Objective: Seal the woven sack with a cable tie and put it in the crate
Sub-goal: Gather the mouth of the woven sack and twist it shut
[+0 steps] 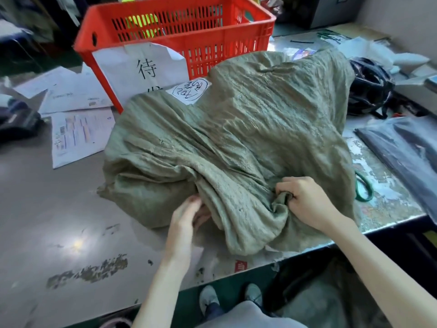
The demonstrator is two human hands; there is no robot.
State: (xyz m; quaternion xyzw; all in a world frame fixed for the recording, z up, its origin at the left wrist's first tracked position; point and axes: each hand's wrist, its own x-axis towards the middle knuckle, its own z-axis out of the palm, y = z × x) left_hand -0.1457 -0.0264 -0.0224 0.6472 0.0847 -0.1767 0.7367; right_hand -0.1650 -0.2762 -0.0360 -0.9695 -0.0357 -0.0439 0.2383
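Note:
A bulky olive-green woven sack (236,138) lies on the table, its loose mouth toward me at the front edge. A white label (189,89) with handwriting sticks to its far side. My right hand (305,200) is shut on a bunched fold of the sack's mouth. My left hand (186,216) has its fingers tucked under the sack's fabric on the left side of the mouth. Behind the sack stands the red slatted crate (179,39) with a paper sign taped to its front. Dark cable ties (301,41) lie far back on the right.
Loose papers (75,129) lie left of the sack. A black helmet (369,86) and a dark plastic bag (406,152) sit to the right. A green ring (364,188) lies beside the sack. The table's front edge (212,280) runs close to my hands.

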